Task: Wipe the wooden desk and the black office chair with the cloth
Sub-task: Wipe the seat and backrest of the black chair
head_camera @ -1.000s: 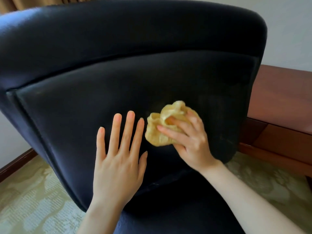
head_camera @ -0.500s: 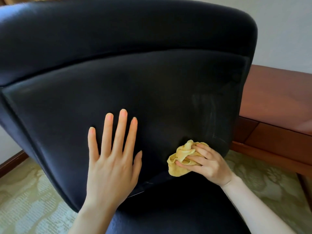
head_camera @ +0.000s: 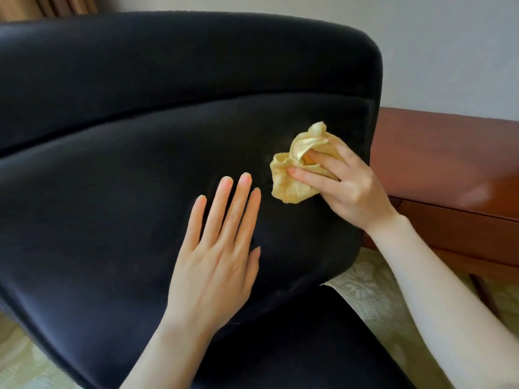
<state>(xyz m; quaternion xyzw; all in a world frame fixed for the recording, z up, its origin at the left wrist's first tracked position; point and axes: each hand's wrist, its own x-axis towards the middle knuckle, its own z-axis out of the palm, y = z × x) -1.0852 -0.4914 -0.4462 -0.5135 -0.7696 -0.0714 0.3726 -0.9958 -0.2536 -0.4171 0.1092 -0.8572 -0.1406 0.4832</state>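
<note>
Right hand [head_camera: 351, 189] has the yellow cloth [head_camera: 295, 175] bunched under curled fingers, pressed to the right side of the black office chair [head_camera: 140, 136] backrest. Left hand [head_camera: 216, 248] lies flat, fingers straight, steadying the leather just beside it. Unwiped backrest stretches leftward from the cloth — the wooden desk [head_camera: 449, 153] waits behind, to the right — so the wiping hand is nearer both

Pale floral-patterned carpet [head_camera: 365, 290], black office chair [head_camera: 140, 136] above it, wooden desk [head_camera: 435, 153] standing on it at the right.
</note>
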